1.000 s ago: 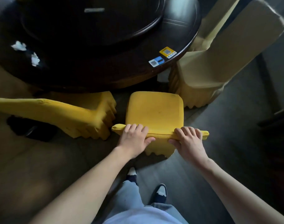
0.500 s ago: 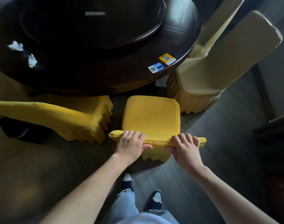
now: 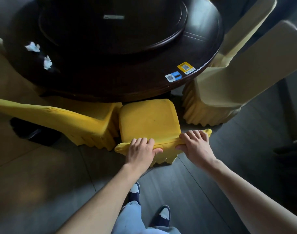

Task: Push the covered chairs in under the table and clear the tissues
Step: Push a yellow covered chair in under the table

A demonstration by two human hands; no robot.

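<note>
While both arms reach forward from the bottom of the view, the left hand grips the top edge of the yellow chair backrest, fingers curled over the front and thumb tucked along the near side. The right hand clamps the same rail further along, fingers draped over the top and thumb pressed underneath. So both hands are holding the chair, neither one wide.

That chair's seat sits with its far edge just at the rim of the dark round worktop, the front edge slipping into the shadow beneath. Just beside it on the left, almost touching, a second yellow chair has its seat partly under the worktop and its backrest stretching off to the left edge of view. On the right, 2 pale covered chairs stand close to the rim, their backs angled up and away.

Up on the worktop, 2 crumpled white tissues lie near the left side, close together but apart, well clear of the hands. A raised round turntable fills the centre, and 2 code stickers sit near the rim on the right.

Down below, 2 dark shoes with white toes stand on the grey floor.
</note>
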